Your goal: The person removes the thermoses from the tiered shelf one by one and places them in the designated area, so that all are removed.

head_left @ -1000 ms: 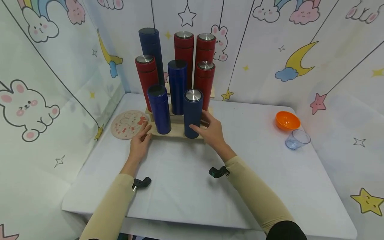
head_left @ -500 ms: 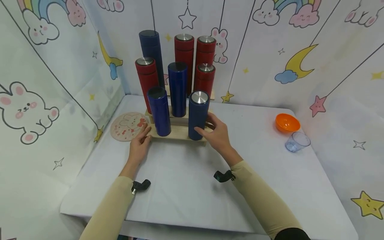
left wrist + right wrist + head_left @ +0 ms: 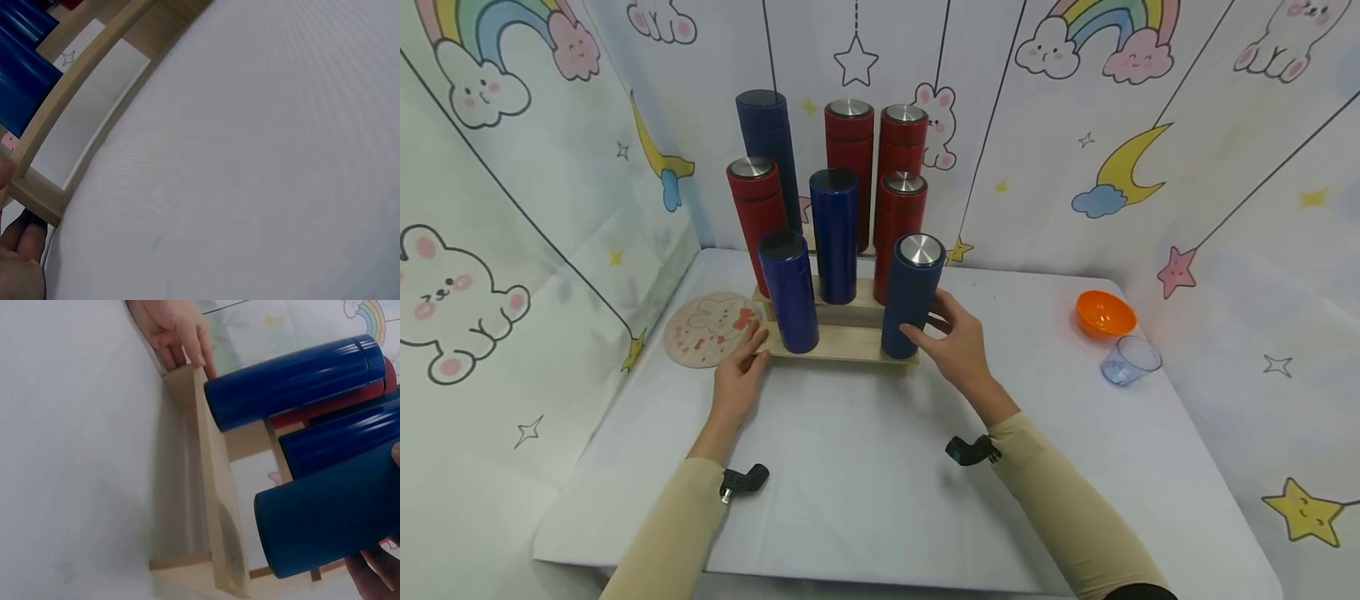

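Note:
My right hand [image 3: 958, 342] grips a dark blue thermos [image 3: 912, 292] with a silver lid, thumb in front and fingers behind. It leans slightly right, its base close over the right end of the lowest step of a wooden tiered stand [image 3: 850, 343]. In the right wrist view the same thermos [image 3: 331, 512] shows its base near the plank, above a shadow. My left hand [image 3: 737, 383] holds the left end of that step, thumb on top and other fingers at the end board. A glossy blue thermos [image 3: 790, 296] stands on the step's left part.
On the steps behind stand red thermoses [image 3: 901, 237] with silver lids, another glossy blue thermos [image 3: 835, 242] and a dark blue thermos [image 3: 767, 150]. A round bunny mat [image 3: 700, 333] lies left. Far right are an orange bowl [image 3: 1105, 315] and a tilted clear glass [image 3: 1129, 360].
My right hand has moved the dark blue thermos rightward along the lowest step, and it now leans right. The left hand stays at the stand's left end. The head view has shifted slightly.

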Action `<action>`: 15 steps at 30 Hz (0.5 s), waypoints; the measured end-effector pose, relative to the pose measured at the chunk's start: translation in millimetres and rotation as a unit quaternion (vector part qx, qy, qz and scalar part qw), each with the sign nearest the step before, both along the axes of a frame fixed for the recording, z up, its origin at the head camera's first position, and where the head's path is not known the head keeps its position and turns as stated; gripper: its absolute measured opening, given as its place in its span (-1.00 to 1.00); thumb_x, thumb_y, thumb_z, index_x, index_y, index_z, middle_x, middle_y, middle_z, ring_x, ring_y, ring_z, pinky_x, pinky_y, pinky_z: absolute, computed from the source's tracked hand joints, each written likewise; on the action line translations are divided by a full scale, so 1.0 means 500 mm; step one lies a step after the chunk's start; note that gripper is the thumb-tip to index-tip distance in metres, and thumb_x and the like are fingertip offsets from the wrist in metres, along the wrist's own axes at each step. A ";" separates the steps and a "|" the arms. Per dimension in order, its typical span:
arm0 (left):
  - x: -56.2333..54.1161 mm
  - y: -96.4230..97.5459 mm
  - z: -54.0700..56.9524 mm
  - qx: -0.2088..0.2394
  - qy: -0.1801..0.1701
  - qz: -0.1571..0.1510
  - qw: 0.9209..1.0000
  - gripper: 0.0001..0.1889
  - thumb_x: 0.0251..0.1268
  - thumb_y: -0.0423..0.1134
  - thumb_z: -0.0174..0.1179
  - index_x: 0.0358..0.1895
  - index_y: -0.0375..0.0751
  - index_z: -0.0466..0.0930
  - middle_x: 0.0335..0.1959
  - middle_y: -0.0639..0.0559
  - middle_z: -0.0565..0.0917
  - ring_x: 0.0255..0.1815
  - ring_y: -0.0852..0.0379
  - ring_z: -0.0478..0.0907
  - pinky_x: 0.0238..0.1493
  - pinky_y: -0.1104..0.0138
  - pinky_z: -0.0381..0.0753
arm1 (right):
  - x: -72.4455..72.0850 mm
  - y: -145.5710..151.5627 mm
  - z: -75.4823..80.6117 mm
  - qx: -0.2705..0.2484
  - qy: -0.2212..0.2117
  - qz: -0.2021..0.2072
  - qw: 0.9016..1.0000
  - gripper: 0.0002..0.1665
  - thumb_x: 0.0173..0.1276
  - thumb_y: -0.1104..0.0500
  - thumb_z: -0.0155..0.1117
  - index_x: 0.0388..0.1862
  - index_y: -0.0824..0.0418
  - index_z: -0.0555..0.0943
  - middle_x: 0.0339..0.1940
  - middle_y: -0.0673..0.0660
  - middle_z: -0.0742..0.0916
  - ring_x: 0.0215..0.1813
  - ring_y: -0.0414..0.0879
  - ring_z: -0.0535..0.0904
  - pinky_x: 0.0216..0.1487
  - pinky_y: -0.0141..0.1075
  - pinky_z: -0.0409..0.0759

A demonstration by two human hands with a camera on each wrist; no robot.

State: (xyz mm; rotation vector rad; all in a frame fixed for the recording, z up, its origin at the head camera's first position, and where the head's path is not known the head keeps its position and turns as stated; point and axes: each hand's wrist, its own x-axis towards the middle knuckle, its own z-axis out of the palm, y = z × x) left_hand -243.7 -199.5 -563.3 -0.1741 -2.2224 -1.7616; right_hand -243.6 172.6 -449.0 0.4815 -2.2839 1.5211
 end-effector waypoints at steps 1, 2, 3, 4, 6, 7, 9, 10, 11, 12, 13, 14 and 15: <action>0.000 -0.001 0.001 0.000 0.001 0.000 1.000 -0.56 0.67 -0.39 0.21 0.50 -0.29 0.56 0.67 -0.10 0.35 0.62 -0.08 0.34 0.17 0.69 0.49 | -0.001 0.003 0.000 0.000 0.000 -0.002 1.000 -0.22 0.37 0.16 0.65 0.52 0.15 0.55 0.32 0.09 0.75 0.31 0.03 0.70 0.34 0.00 0.68; 0.001 -0.001 0.002 0.000 0.004 0.001 1.000 -0.56 0.66 -0.40 0.20 0.50 -0.31 0.55 0.67 -0.13 0.34 0.62 -0.11 0.34 0.16 0.70 0.48 | -0.001 0.005 0.001 -0.001 0.000 -0.004 1.000 -0.22 0.37 0.16 0.65 0.53 0.14 0.55 0.33 0.09 0.75 0.31 0.02 0.70 0.35 -0.02 0.68; 0.003 0.000 0.004 0.003 0.006 0.002 1.000 -0.56 0.66 -0.42 0.19 0.49 -0.35 0.55 0.66 -0.18 0.34 0.62 -0.15 0.33 0.15 0.71 0.48 | -0.001 0.008 0.002 -0.002 -0.001 -0.004 1.000 -0.22 0.37 0.16 0.65 0.53 0.13 0.55 0.33 0.08 0.75 0.31 0.02 0.70 0.35 -0.03 0.68; 0.006 0.000 0.006 0.006 0.007 0.004 1.000 -0.57 0.65 -0.45 0.19 0.49 -0.39 0.54 0.66 -0.22 0.34 0.62 -0.19 0.32 0.15 0.71 0.48 | -0.001 0.011 0.002 -0.001 -0.002 -0.005 1.000 -0.22 0.38 0.15 0.65 0.53 0.12 0.55 0.33 0.07 0.74 0.32 0.02 0.70 0.35 -0.04 0.68; 0.016 0.003 0.016 0.013 0.004 0.005 1.000 -0.57 0.64 -0.49 0.18 0.47 -0.46 0.53 0.65 -0.29 0.33 0.62 -0.24 0.30 0.14 0.72 0.48 | -0.002 0.017 0.002 0.000 -0.007 -0.005 1.000 -0.21 0.38 0.13 0.65 0.53 0.11 0.55 0.34 0.08 0.74 0.33 0.02 0.69 0.36 -0.04 0.67; 0.022 0.004 0.021 0.018 0.000 0.004 1.000 -0.57 0.63 -0.50 0.17 0.46 -0.49 0.52 0.64 -0.32 0.32 0.63 -0.26 0.28 0.15 0.71 0.48 | -0.001 0.021 0.003 0.001 -0.009 -0.005 1.000 -0.21 0.38 0.13 0.65 0.54 0.11 0.55 0.34 0.08 0.74 0.33 0.03 0.69 0.36 -0.03 0.67; 0.030 0.007 0.030 0.020 -0.011 0.004 1.000 -0.57 0.63 -0.51 0.17 0.46 -0.51 0.51 0.65 -0.33 0.31 0.64 -0.25 0.25 0.17 0.71 0.48 | -0.001 0.030 0.005 -0.002 -0.011 -0.006 1.000 -0.21 0.38 0.14 0.66 0.54 0.12 0.55 0.34 0.11 0.74 0.33 0.06 0.69 0.36 0.00 0.67; 0.031 0.007 0.029 0.018 -0.013 0.003 1.000 -0.57 0.64 -0.49 0.17 0.47 -0.49 0.51 0.65 -0.31 0.31 0.65 -0.22 0.25 0.18 0.70 0.47 | -0.002 0.036 0.006 -0.005 -0.011 -0.007 1.000 -0.21 0.37 0.16 0.66 0.54 0.13 0.55 0.34 0.13 0.74 0.33 0.09 0.69 0.36 0.02 0.67; 0.030 0.007 0.027 0.014 -0.013 0.002 1.000 -0.57 0.65 -0.47 0.17 0.48 -0.47 0.51 0.66 -0.29 0.31 0.65 -0.21 0.27 0.18 0.71 0.47 | -0.003 0.043 0.006 -0.009 -0.011 -0.007 1.000 -0.20 0.37 0.18 0.65 0.54 0.13 0.55 0.34 0.15 0.74 0.33 0.11 0.69 0.37 0.04 0.66; 0.026 0.006 0.021 0.013 -0.012 0.002 1.000 -0.57 0.66 -0.46 0.18 0.48 -0.44 0.52 0.67 -0.25 0.31 0.64 -0.19 0.28 0.18 0.71 0.47 | -0.004 0.050 0.008 -0.012 -0.009 -0.008 1.000 -0.20 0.37 0.20 0.65 0.54 0.14 0.54 0.34 0.16 0.74 0.33 0.12 0.69 0.37 0.05 0.66; 0.020 0.005 0.015 0.013 -0.009 0.002 1.000 -0.57 0.66 -0.44 0.18 0.49 -0.41 0.53 0.67 -0.22 0.32 0.64 -0.16 0.30 0.18 0.71 0.47 | -0.006 0.057 0.010 -0.013 -0.008 -0.010 1.000 -0.20 0.37 0.21 0.65 0.54 0.14 0.54 0.34 0.16 0.74 0.33 0.12 0.69 0.37 0.06 0.65; 0.017 0.006 0.014 0.013 -0.007 0.003 1.000 -0.57 0.66 -0.45 0.18 0.49 -0.41 0.53 0.67 -0.22 0.32 0.63 -0.17 0.31 0.17 0.71 0.47 | -0.008 0.064 0.012 -0.013 -0.006 -0.011 1.000 -0.20 0.37 0.22 0.65 0.55 0.14 0.54 0.34 0.16 0.74 0.33 0.12 0.69 0.38 0.06 0.65; 0.012 0.004 0.007 0.010 -0.002 0.003 1.000 -0.57 0.66 -0.44 0.19 0.49 -0.39 0.54 0.67 -0.20 0.32 0.60 -0.17 0.35 0.16 0.71 0.48 | -0.010 0.068 0.015 -0.013 -0.008 -0.014 1.000 -0.21 0.38 0.25 0.63 0.54 0.16 0.54 0.34 0.19 0.73 0.33 0.14 0.69 0.38 0.08 0.64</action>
